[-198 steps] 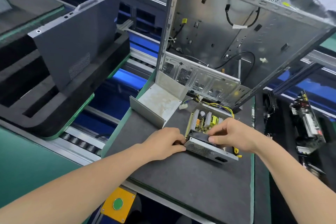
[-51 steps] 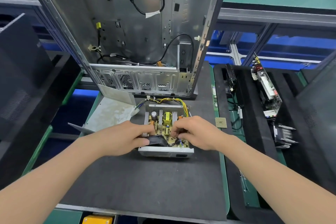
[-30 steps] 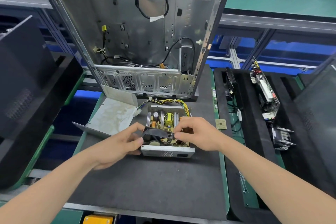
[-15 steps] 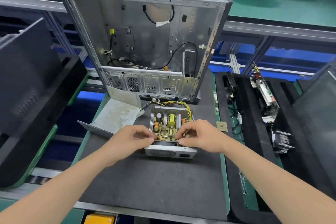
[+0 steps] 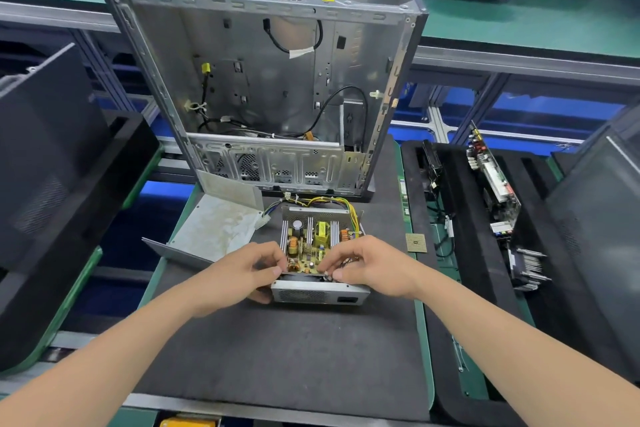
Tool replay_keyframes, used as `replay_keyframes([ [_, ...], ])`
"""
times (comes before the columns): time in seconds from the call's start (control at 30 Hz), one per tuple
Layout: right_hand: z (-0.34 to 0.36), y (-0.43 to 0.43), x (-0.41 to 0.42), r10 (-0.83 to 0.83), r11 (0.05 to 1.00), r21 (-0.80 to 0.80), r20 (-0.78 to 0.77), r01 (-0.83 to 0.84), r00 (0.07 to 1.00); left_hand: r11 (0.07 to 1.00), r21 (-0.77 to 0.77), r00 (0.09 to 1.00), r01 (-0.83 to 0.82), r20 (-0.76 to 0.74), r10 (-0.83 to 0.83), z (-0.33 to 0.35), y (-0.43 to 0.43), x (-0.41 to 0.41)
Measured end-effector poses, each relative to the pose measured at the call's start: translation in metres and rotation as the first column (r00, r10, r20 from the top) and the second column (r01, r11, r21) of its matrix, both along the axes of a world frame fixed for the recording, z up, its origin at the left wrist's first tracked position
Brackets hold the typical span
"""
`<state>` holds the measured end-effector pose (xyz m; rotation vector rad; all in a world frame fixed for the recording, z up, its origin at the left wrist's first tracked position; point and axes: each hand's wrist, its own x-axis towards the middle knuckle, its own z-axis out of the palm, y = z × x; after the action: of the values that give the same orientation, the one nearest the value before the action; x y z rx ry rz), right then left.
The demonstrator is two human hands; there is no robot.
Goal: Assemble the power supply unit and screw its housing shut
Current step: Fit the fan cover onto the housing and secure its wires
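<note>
The open power supply unit (image 5: 320,295) lies on the dark mat (image 5: 294,350), its circuit board (image 5: 313,243) with coils and heat sinks exposed. A black fan (image 5: 303,276) sits just inside the unit's near metal wall. My left hand (image 5: 239,274) pinches the fan's left end, thumb against the unit's left corner. My right hand (image 5: 367,267) pinches the fan's right end with curled fingers. The bent metal cover (image 5: 218,229) of the housing lies to the left. A bundle of yellow and black wires (image 5: 332,203) leaves the unit at the back.
An open computer case (image 5: 273,87) stands upright behind the unit. A small square chip (image 5: 415,242) lies on the mat's right edge. Black foam trays (image 5: 478,253) at right hold circuit boards and parts. Dark panels stand in foam at left (image 5: 52,156).
The black fan, held above the board a second ago, now sits down inside the near wall. Both hands have closed in on its ends. The view has tilted slightly.
</note>
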<state>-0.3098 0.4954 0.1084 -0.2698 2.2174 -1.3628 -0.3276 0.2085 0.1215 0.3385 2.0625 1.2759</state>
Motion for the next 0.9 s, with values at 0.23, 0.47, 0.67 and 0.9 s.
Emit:
replay_keyframes([
  [0.23, 0.003, 0.001, 0.002, -0.073, 0.997, -0.026, -0.027, 0.072, 0.997, 0.993, 0.083, 0.982, -0.089, 0.177, 0.073, -0.004, -0.003, 0.002],
  [0.47, 0.01, 0.0, 0.005, -0.055, 0.997, 0.044, -0.026, 0.056, 0.998, 0.991, 0.109, 0.97, -0.08, 0.236, 0.052, -0.008, -0.006, -0.006],
  [0.67, 0.016, -0.003, 0.011, -0.079, 0.994, 0.072, 0.001, 0.078, 0.997, 0.999, 0.031, 0.986, 0.009, 0.168, -0.014, -0.004, -0.01, -0.009],
  [0.9, 0.017, -0.012, 0.012, -0.139, 0.982, 0.126, -0.03, 0.141, 0.99, 0.993, 0.068, 0.992, 0.096, 0.078, -0.101, -0.006, -0.013, -0.004],
])
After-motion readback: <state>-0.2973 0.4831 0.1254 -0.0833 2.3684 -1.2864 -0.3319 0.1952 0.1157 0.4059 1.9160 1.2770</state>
